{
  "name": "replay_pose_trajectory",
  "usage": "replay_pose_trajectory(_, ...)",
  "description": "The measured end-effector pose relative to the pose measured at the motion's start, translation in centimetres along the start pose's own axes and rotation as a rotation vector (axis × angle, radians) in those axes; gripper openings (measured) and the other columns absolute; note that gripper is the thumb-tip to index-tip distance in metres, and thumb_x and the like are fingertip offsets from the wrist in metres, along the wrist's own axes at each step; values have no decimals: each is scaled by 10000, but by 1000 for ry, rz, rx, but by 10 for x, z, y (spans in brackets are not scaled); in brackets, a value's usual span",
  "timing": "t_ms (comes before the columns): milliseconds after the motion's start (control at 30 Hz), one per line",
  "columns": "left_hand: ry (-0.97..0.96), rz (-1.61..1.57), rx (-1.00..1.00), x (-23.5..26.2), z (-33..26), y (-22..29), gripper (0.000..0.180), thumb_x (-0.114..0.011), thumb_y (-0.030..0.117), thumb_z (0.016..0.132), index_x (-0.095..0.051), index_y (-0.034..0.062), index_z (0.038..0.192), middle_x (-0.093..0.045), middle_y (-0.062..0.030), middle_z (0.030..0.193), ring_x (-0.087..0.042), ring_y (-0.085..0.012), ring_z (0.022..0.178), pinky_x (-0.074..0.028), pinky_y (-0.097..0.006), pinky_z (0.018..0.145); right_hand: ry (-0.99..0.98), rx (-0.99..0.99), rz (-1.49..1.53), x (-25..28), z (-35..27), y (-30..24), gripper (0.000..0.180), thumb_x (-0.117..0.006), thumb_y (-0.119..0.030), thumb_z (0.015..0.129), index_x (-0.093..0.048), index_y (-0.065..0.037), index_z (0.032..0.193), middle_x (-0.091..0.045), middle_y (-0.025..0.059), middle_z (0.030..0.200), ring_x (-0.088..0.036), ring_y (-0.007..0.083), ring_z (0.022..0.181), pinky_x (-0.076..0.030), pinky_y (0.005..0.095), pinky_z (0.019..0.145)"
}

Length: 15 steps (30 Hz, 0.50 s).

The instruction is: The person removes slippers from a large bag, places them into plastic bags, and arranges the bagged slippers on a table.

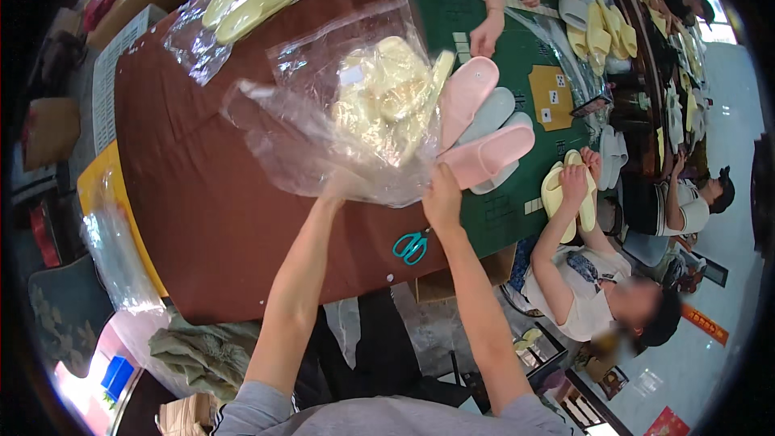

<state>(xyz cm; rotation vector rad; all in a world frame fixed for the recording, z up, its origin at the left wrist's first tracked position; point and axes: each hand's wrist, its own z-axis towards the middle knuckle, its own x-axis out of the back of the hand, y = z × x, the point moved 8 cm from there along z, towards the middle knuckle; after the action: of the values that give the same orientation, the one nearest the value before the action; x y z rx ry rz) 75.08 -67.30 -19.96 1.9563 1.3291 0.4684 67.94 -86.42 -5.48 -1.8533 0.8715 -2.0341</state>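
Observation:
A large clear plastic bag (291, 145) lies over the brown cloth, with pale yellow slippers (395, 81) bunched inside it. My left hand (342, 186) grips the bag's near edge, its fingers partly covered by the film. On the bag's near right corner my right hand (442, 200) is closed, right beside a pink slipper (492, 155). Another pink slipper (468, 97) and grey slippers (488, 115) are stacked just beyond. Teal-handled scissors (412, 249) lie on the cloth below my right hand.
Bagged yellow slippers (260, 6) rest on the brown table (186, 218) at the far left. Across the green mat (440, 8), a co-worker's hand (487, 32) reaches toward the pink slipper. At right, a seated person (577, 282) handles yellow slippers (557, 194). Plastic bags (121, 250) hang at left.

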Motion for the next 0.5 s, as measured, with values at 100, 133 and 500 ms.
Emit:
replay_pose_trajectory(100,-133,-55,-225,-77,11,98,504,-611,-4,761,-500,13,1253,-591,-65,1125,-568,-151,986,-471,-288,811,188,-51,106,69,18,50,436,-517,7,737,-508,13,1173,-560,193,1074,-548,341,894,-442,436,783)
replay_pose_trajectory(133,-157,-66,-293,-96,25,143,508,-610,-3,762,-498,14,1257,-590,-63,1123,-568,-149,978,-472,-286,801,231,-122,227,85,26,62,448,-499,6,752,-495,5,1200,-564,168,1101,-563,295,878,-452,416,767)
replay_pose_trajectory(500,-211,-38,-351,-179,-49,394,512,-562,-19,766,-430,-20,1260,-570,-119,1063,-586,-198,911,-497,-318,755,401,-395,1357,300,106,96,640,-447,92,753,-396,-132,1350,-538,33,1073,-492,132,773,-419,278,660)
